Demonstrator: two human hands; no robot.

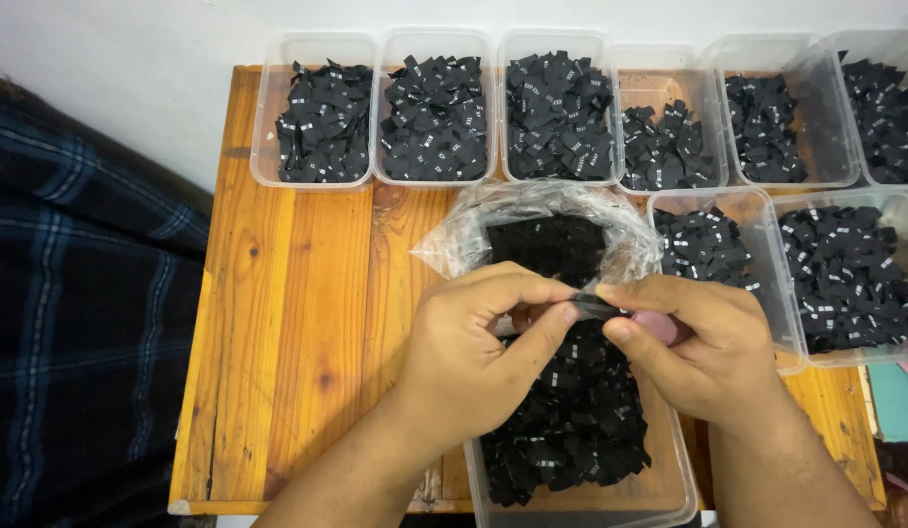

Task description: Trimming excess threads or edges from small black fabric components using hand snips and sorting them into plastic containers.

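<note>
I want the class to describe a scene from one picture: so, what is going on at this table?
A person's left hand and right hand pinch a small black fabric label between their fingertips, above a clear tub of the same labels. An open plastic bag of black labels lies just behind the hands. More clear tubs of black labels line the back and right of the wooden table.

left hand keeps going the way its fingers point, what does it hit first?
The left hand points right, so it would likely meet the right hand first: their fingertips already pinch the same small black label between them. Depth looks level, though unclear.
</note>
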